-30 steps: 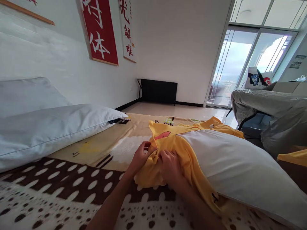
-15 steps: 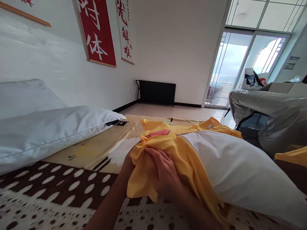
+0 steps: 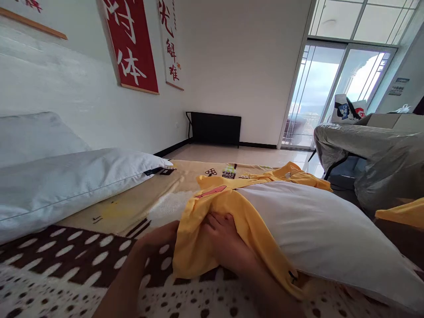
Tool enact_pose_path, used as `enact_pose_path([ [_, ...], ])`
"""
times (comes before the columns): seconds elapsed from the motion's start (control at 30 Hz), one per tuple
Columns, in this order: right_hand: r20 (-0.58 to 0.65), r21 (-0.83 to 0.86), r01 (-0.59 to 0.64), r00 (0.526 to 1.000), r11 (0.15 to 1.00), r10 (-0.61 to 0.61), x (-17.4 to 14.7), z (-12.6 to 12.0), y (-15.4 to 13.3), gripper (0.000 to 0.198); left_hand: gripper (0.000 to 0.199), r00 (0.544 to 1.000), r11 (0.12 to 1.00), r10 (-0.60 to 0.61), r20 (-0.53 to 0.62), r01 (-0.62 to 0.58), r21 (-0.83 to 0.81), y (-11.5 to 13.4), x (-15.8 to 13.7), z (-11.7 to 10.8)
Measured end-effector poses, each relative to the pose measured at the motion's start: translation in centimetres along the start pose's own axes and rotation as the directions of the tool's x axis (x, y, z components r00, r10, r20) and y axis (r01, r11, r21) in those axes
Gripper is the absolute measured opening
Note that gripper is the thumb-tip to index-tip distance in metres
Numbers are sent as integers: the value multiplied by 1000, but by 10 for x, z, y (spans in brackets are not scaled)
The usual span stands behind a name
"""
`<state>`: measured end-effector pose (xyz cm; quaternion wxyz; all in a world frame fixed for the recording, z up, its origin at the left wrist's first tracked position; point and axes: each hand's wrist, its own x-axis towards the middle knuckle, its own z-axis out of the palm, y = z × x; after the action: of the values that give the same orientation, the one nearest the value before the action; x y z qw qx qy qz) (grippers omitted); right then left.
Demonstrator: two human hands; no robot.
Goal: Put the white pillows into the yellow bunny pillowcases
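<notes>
Moved since half a second ago: left hand (image 3: 162,234), drawn lower and to the left; a soft yellow fabric cover with a pink-red printed patch (image 3: 192,249), its near flap hanging wider.

Item, right hand (image 3: 227,240): fingers bent in and clutching a fold of the yellow fabric cover, tips hidden from me.

Item, left hand: at the cover's left edge, its fingertips behind the cloth; from my remote post I cannot tell whether they grip.

Item, yellow fabric cover: before me in the centre, draped at the left end of a plump white pillow (image 3: 318,225), bunched along the pillow's far side, with a small black mark low on its near strip.

Item, plush blanket in beige, brown and white, spotted (image 3: 109,216): beneath cover and pillow.

Item, pale piped pillow with a dark tag (image 3: 82,181): on the blanket, to my left, well apart from the hands.

Item, loose yellow cloth (image 3: 404,213): at the right edge.

Item, flat black panel (image 3: 215,128): upright by the far wall.
</notes>
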<state>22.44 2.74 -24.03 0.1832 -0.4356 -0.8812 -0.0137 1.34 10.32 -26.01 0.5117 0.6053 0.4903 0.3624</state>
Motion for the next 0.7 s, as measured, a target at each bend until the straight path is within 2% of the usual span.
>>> enact_pose_path([
  [0.07, -24, 26, -5, 1000, 1000, 6, -1, -6, -1, 40, 24, 995, 997, -37, 97, 44, -68, -4, -5, 3],
  [0.13, -57, 67, -18, 998, 998, 22, -3, -12, -2, 30, 22, 994, 989, -22, 109, 37, -143, -6, -1, 14],
  [0.3, -149, 114, -80, 984, 990, 97, -5, -26, -2, 9, 32, 998, 960, 22, -57, -36, -276, -2, 20, 48],
  [0.43, -273, 64, -198, 939, 978, 208, -9, -40, 3, 15, 41, 994, 916, 56, -98, -90, -391, 8, 21, 63],
  [0.5, -315, 42, -257, 914, 966, 257, -12, -46, 7, 15, 42, 987, 905, 81, -139, -131, -405, 13, 17, 66],
  [0.6, -329, 50, -282, 901, 958, 282, -15, -50, 13, 10, 36, 971, 914, 114, -208, -185, -362, 18, 10, 66],
  [0.63, -334, 77, -285, 896, 956, 294, -14, -51, 15, 10, 35, 971, 921, 132, -199, -194, -337, 21, 7, 65],
  [0.7, -355, 173, -283, 876, 943, 328, -13, -52, 15, 12, 34, 979, 939, 169, -111, -194, -283, 27, 0, 65],
])
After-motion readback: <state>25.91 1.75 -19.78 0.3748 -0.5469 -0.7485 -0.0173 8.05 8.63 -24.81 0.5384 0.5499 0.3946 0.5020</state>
